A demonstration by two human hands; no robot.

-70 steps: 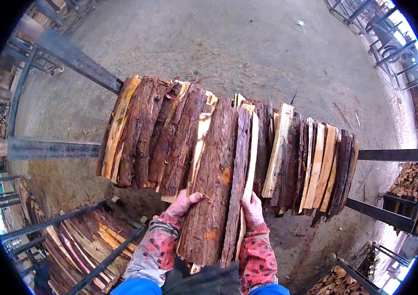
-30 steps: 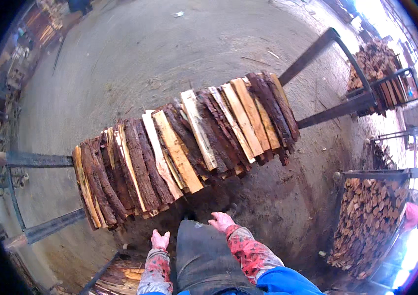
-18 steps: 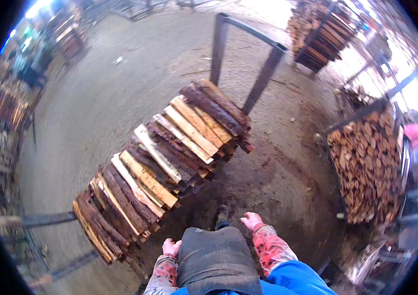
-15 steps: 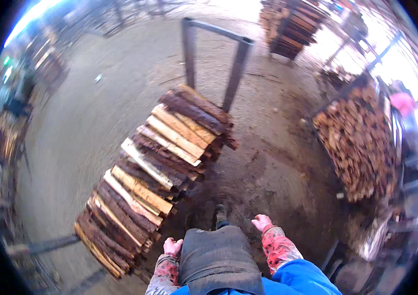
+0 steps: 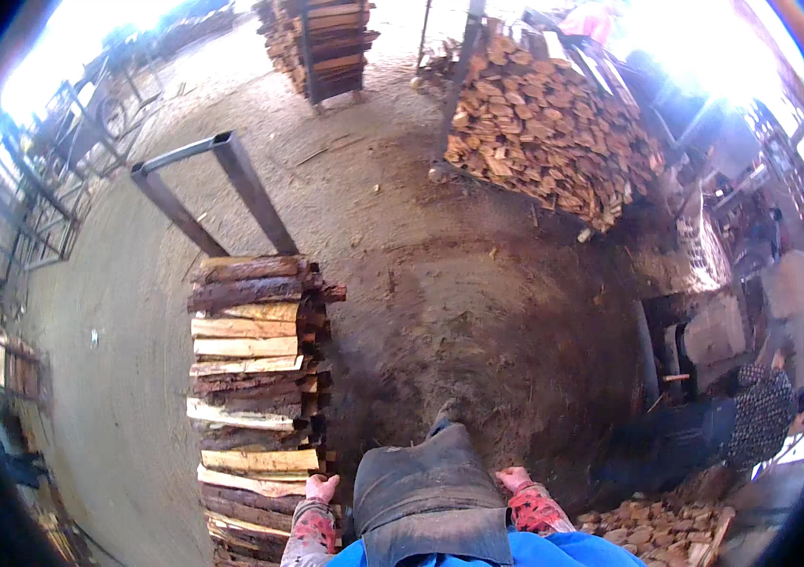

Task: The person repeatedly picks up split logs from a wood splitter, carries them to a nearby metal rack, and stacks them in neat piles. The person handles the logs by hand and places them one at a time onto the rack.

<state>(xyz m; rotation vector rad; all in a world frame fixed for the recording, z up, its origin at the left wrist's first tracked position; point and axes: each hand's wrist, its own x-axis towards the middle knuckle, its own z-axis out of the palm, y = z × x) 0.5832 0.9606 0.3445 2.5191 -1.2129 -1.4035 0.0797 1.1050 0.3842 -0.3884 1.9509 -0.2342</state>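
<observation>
My left hand (image 5: 322, 488), in a red-patterned sleeve, is at my side with its fingers curled and nothing showing in them. It overlaps the right edge of a long stack of split firewood (image 5: 246, 369); whether it touches the wood I cannot tell. The stack's pieces lie crosswise, some pale and some dark with bark, and an upright metal frame (image 5: 255, 194) closes its far end. On my other side hangs my right hand (image 5: 515, 479), loosely closed, apart from any wood. A dark apron (image 5: 430, 491) covers my front, and one boot tip shows beyond it.
A big pile of split wood (image 5: 544, 132) stands far right behind a metal post; another framed stack (image 5: 331, 47) is farther off. At right a person (image 5: 761, 406) in a patterned top is beside a machine (image 5: 704, 335). More split pieces (image 5: 657, 524) lie at lower right.
My view has swung to the right, so the long stack now runs nearly straight ahead along my left. The person and machine at right have come into sight. Both hands stay low at my sides.
</observation>
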